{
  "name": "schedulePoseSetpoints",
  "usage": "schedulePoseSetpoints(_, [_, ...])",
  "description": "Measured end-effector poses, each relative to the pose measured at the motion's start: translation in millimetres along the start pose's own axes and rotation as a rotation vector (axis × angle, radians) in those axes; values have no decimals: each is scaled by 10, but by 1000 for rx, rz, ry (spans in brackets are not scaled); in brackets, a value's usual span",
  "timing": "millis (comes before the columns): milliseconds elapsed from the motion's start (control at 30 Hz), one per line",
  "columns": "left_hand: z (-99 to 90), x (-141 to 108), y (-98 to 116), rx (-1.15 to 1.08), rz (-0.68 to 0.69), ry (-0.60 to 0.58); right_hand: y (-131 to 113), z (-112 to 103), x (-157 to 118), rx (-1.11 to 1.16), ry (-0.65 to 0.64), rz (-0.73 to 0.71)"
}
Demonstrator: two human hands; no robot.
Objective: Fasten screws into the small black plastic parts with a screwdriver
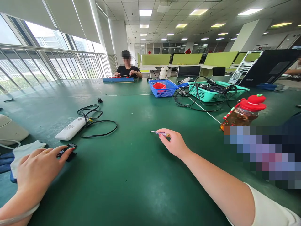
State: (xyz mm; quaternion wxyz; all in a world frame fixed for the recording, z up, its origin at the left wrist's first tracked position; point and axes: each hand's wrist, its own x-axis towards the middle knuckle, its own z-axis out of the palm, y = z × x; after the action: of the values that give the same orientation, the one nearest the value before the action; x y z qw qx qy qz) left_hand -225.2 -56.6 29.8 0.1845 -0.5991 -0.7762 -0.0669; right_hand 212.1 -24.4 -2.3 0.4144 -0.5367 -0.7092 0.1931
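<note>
Desk, green-topped, bearing the following.

Left hand, toward the near left corner: thumb and forefinger pinching a small black device, low over the desktop; remaining fingers bent, close together. Whether the device touches the desktop cannot be told.

Right hand, inward from the right edge, about midway across: thumb and fingers pressed together on a slim screwdriver, its metal tip pointing to the left edge, clear of the black device.

White handheld unit, one, lying between the left hand and the far edge; looped black cable beside it. Pale cloth, one, toward the left edge, beside the left hand.

Blue basket, one, toward the far edge, containing a red tray. Turquoise basket, one, to its right, heaped with dark cables, some spilling over the rim.

Jar, one, toward the right edge, amber contents, red lid.

Co-worker, one, seated at the far edge behind a blue tray.
</note>
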Motion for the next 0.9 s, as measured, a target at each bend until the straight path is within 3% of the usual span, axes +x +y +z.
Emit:
schedulePoseSetpoints(133, [29,7,-25,198,116,46,2,0,-2,-4,1,-2])
schedulePoseSetpoints(267, [72,54,-82,125,183,-42,5,-1,0,-4,-1,3])
schedulePoseSetpoints(400, [130,129,-193,-34,38,-142,7,-2,2,-8,5,-5])
schedulePoseSetpoints(533, [157,176,-289,-112,-133,-164,10,-4,1,-8,4,0])
schedulePoseSetpoints(700, [173,221,-332,-127,-101,-303,11,-8,1,-22,-4,2])
schedulePoseSetpoints(800, [170,239,-318,-134,-166,-408,12,-7,0,-16,1,5])
schedulePoseSetpoints(900, [157,241,-296,-144,-222,-430,9,-5,-3,-9,2,2])
